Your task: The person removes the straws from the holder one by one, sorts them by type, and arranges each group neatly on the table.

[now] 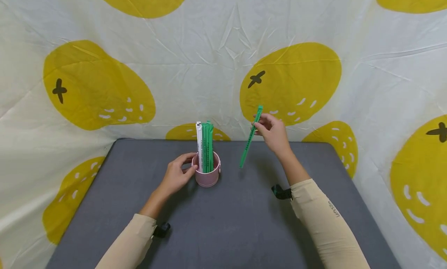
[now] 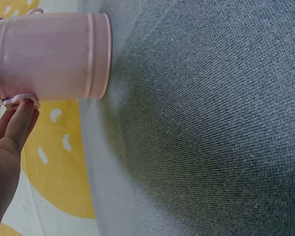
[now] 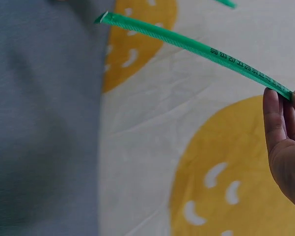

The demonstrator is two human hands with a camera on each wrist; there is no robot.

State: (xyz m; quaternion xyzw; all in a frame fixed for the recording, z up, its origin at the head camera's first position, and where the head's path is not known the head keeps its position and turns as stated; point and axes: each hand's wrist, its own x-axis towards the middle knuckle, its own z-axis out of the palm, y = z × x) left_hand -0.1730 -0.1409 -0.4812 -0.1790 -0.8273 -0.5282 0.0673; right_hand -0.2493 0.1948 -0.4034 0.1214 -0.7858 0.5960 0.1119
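On the left, the left hand (image 1: 176,176) reaches in from the near-left part of the grey desk (image 1: 227,222) and rests against the left side of a pink cup (image 1: 207,172), its fingers (image 2: 20,117) lightly curved with the tips touching the cup's rim by a small handle; in the left wrist view only a couple of fingertips show, so how firmly they press is hard to tell, but the hold looks like one that steadies the cup so it does not slide or tip. The cup stands upright toward the far edge of the desk, slightly left of its middle, and holds a tight upright bundle of green sticks (image 1: 208,146) with one white stick (image 1: 199,144) on their left side; their lower ends are hidden inside the cup and the print on them is too small to read. To the right, well apart from the cup and above the far-right part of the desk, the right hand (image 1: 274,133) pinches a single green stick (image 1: 250,137) near its upper end between thumb and fingertips, the stick hanging steeply with its lower tip just above the desk surface, not clearly touching it. The right wrist view shows dark printed marks along this stick, blurred, and the thumb is hidden behind the fingers. Behind the desk hangs a cream cloth (image 1: 216,47) with yellow fruit shapes.
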